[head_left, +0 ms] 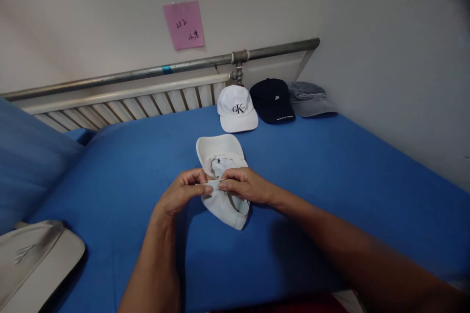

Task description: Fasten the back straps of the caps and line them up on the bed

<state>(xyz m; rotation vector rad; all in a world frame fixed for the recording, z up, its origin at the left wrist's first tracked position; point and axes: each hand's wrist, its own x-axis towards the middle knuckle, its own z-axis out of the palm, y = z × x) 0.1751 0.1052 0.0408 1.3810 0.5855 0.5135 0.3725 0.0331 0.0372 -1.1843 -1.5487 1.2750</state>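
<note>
A white cap (222, 156) lies upside down on the blue bed sheet (330, 171), its brim pointing away from me. My left hand (183, 190) and my right hand (244, 185) meet over its rear edge. Both pinch the cap's white back strap (215, 184) between thumb and fingers, the left from the left side, the right from the right side. The strap is stretched level between them. Part of the cap's crown is hidden under my right hand.
Three caps sit in a row at the far edge of the bed: a white one with a black logo (237, 107), a dark navy one (273, 100) and a grey one (310, 98). A light grey visor (33, 259) lies at the lower left. A metal rail (147, 72) and a pink note (184, 24) are at the wall.
</note>
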